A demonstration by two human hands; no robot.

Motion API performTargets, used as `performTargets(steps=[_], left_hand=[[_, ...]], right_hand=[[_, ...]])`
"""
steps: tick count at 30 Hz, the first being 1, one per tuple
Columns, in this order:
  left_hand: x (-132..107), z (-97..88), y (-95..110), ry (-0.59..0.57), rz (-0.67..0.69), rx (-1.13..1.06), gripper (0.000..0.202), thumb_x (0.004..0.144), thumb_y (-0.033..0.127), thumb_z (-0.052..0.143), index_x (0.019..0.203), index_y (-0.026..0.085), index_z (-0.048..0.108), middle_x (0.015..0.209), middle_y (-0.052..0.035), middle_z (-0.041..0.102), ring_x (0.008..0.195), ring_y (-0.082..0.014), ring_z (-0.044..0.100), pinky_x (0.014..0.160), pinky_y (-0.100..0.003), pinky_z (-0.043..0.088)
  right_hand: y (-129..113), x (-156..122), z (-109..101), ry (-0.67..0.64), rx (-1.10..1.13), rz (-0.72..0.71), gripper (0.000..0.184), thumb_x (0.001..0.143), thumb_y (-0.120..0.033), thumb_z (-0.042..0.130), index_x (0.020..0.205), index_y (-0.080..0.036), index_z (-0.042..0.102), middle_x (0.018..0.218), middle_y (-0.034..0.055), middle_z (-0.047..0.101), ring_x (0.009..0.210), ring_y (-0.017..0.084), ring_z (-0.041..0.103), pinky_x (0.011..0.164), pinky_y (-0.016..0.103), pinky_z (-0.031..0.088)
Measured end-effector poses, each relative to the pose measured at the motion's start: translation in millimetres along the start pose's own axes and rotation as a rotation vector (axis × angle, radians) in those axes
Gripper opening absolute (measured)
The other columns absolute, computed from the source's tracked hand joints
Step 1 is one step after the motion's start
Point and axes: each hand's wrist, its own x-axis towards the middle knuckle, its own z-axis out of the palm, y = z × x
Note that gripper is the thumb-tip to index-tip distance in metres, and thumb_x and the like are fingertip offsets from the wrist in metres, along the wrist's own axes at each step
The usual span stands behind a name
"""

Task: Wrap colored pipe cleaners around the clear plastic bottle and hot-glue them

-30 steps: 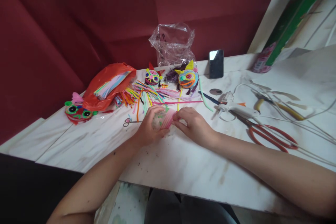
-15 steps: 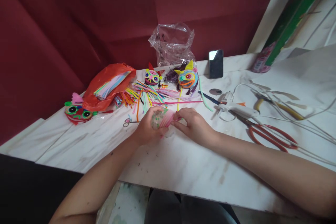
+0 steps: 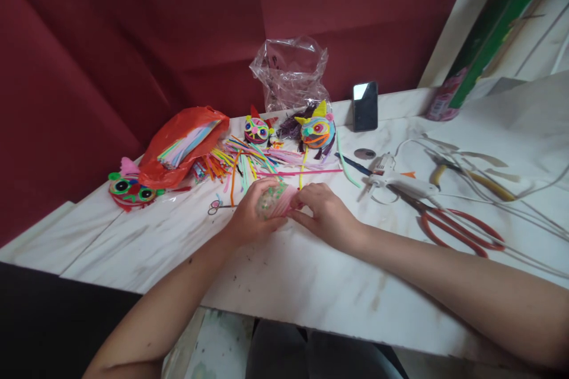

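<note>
My left hand (image 3: 251, 213) is wrapped round a rounded piece (image 3: 269, 201), clear with green marks on its left part and covered by pink strands on its right. At the pink side, my right hand (image 3: 322, 208) is closed, thumb and fingers pinched against the piece's edge; what lies between those fingertips is too small to make out. Just behind the hands lies a loose heap of coloured pipe cleaners (image 3: 253, 160). Small scissors (image 3: 216, 207) rest to the left of my left hand.
Decorated animal heads (image 3: 133, 189) stand at the left and back, near a red bag (image 3: 186, 142). A clear plastic bag (image 3: 293, 74) and an upright phone (image 3: 365, 108) are behind. At right lie a white glue gun (image 3: 395, 180), red-handled scissors (image 3: 462, 231), pliers (image 3: 484, 183) and cables.
The rounded piece has turned slightly in my hands, showing more of its green-marked part. My left thumb lies a little differently along its lower side.
</note>
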Motion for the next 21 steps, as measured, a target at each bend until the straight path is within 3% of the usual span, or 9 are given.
performTargets(steps=[8,21], left_hand=[[1.3,-2.4,-1.3,0.0,-0.065,-0.046,0.06,0.071,0.042,0.076,0.12,0.022,0.05,0.123,-0.0115,0.053,0.12,-0.0289,0.052,0.103,-0.047,0.043],[2.6,-4.5,-0.3,-0.007,-0.063,-0.024,0.056,0.072,0.044,0.074,0.119,0.024,0.05,0.125,-0.0109,0.054,0.121,-0.0292,0.053,0.103,-0.047,0.043]], right_hand=[[4.9,2.5,-0.9,0.025,0.174,0.062,0.007,0.085,-0.014,0.061,0.08,-0.018,0.061,0.077,0.0046,0.067,0.072,0.017,0.062,0.066,0.028,0.048],[5.1,5.3,0.8,0.02,0.126,0.066,0.008,0.083,-0.013,0.061,0.078,-0.019,0.06,0.075,0.0031,0.066,0.071,0.016,0.06,0.067,0.028,0.047]])
